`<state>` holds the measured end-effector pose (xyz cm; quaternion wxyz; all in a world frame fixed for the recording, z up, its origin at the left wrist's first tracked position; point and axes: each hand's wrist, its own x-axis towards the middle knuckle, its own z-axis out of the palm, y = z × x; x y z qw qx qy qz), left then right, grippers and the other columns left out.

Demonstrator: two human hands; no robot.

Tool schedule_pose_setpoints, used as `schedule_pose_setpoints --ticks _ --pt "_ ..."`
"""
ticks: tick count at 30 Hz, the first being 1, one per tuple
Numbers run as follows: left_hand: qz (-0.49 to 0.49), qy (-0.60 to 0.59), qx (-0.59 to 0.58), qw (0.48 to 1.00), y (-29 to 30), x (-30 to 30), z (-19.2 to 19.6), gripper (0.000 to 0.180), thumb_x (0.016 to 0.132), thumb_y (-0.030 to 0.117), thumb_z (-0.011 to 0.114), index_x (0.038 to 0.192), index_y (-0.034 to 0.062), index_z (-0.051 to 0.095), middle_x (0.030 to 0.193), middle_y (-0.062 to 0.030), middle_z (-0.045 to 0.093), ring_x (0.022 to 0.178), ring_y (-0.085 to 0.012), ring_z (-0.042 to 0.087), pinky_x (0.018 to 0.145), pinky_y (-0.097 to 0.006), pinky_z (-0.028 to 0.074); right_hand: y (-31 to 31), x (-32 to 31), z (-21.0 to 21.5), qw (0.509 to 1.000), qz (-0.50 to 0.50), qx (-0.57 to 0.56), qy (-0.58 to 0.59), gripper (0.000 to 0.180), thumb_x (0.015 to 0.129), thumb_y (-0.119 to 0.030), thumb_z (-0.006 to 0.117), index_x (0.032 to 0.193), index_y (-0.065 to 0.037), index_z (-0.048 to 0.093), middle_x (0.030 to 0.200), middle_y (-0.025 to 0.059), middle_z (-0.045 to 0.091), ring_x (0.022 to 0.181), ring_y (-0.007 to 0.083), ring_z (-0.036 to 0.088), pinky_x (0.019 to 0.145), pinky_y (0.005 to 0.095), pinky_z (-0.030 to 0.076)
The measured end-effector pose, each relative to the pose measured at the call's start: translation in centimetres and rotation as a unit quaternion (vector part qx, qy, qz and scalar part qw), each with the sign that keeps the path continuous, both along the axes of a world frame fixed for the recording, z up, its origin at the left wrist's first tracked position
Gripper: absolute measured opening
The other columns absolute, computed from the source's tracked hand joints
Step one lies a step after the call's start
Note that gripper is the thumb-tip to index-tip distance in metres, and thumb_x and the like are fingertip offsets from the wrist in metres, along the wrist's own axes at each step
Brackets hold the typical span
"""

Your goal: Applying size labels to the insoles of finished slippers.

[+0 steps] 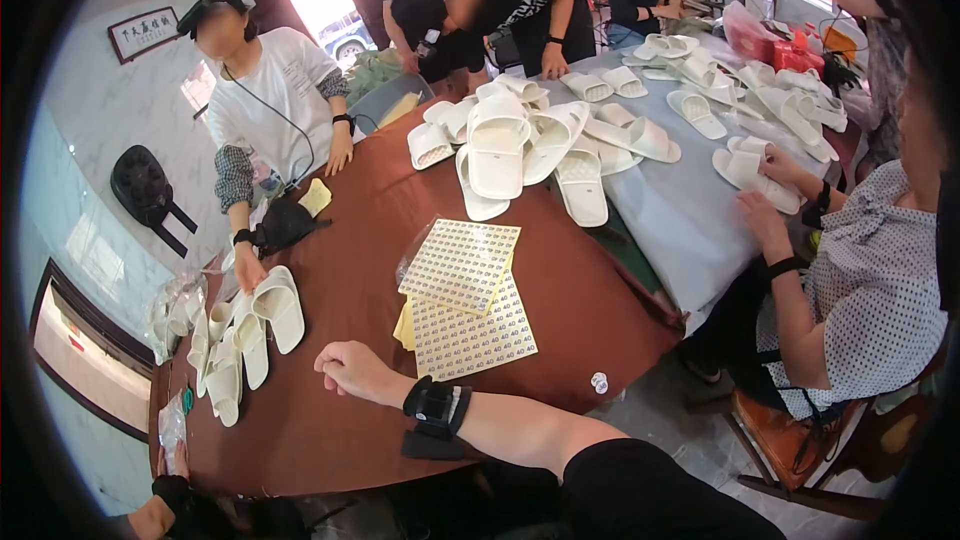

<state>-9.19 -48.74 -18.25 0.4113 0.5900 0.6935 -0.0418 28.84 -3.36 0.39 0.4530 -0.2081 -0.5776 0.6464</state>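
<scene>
My right hand [350, 370] rests on the brown round table [330, 430] with its fingers curled and nothing visible in them; a black strap wraps the wrist. It lies just left of a stack of yellow-backed sticker sheets [465, 300] covered in small labels. Several white slippers [245, 335] lie to the hand's left near the table edge. My left hand [150, 518] barely shows at the bottom left corner, mostly cut off, under a small clear plastic bag [172, 430].
A big pile of white slippers [530, 145] covers the far side and a grey cloth [680, 220]. A person in white [270, 90] touches the left slippers. A person in a dotted shirt [870, 280] sits at the right. Others stand behind.
</scene>
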Motion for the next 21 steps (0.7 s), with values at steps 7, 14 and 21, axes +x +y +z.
schedule_pose_setpoints --ticks 7,14,21 --pt "0.013 -0.007 -0.039 0.999 -0.1 1.5 1.5 0.038 0.087 0.033 0.062 0.108 0.0022 0.066 0.096 -0.0168 0.065 0.087 -0.0264 0.061 0.08 -0.041 0.047 -0.2 0.3 0.8 0.999 0.006 -0.017 0.037 0.021 0.092 -0.009 0.047 0.101 0.003 0.062 0.073 0.0076 0.063 0.058 0.012 0.057 0.054 0.0263 0.046" --pt "0.003 -0.011 -0.081 0.997 2.5 1.9 4.1 0.037 0.088 0.034 0.062 0.106 0.0018 0.066 0.093 -0.0153 0.065 0.086 -0.025 0.061 0.079 -0.04 0.047 -0.3 0.7 1.1 1.0 -0.001 -0.01 0.025 0.022 0.092 -0.01 0.047 0.101 0.003 0.062 0.073 0.0074 0.064 0.058 0.0121 0.058 0.054 0.027 0.046" --pt "-0.006 -0.02 -0.121 0.992 5.4 2.5 6.5 0.037 0.089 0.035 0.061 0.104 0.0014 0.067 0.091 -0.0137 0.066 0.084 -0.0236 0.06 0.077 -0.039 0.047 -0.1 0.8 0.8 1.0 -0.005 -0.006 0.0 0.021 0.093 -0.01 0.047 0.1 0.003 0.062 0.074 0.0083 0.064 0.059 0.0129 0.059 0.054 0.0278 0.047"
